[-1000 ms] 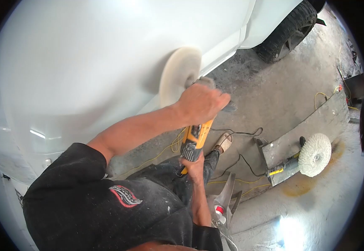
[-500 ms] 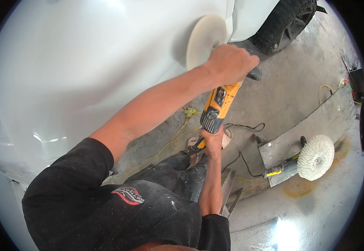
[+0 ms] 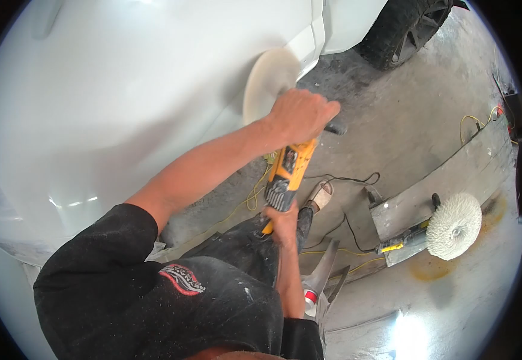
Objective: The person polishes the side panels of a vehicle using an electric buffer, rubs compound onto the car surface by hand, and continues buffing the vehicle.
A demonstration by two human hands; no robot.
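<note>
A yellow-and-black power polisher (image 3: pixel 291 162) is held in both my hands. My left hand (image 3: pixel 303 114) is wrapped over its front end, by the dark side handle (image 3: pixel 335 128). Lower down, my right hand (image 3: pixel 284 222) grips the rear of the body, near the trigger end. The round, pale pad (image 3: pixel 266 81) is blurred and lies against the white car body panel (image 3: pixel 153 66), close to its lower edge. My fingers partly hide the tool's head.
A second polisher with a fluffy white pad (image 3: pixel 454 227) lies on a grey bench (image 3: pixel 447 186) at right. Black and yellow cords (image 3: pixel 357 179) cross the concrete floor. A black tyre (image 3: pixel 402 36) stands at upper right. Near my right forearm is a red-and-white can (image 3: pixel 310 297).
Both hands have moved the polisher left and toward my body, so the pad sits farther left and lower on the panel. The red-and-white can has come into view beside my right forearm.
</note>
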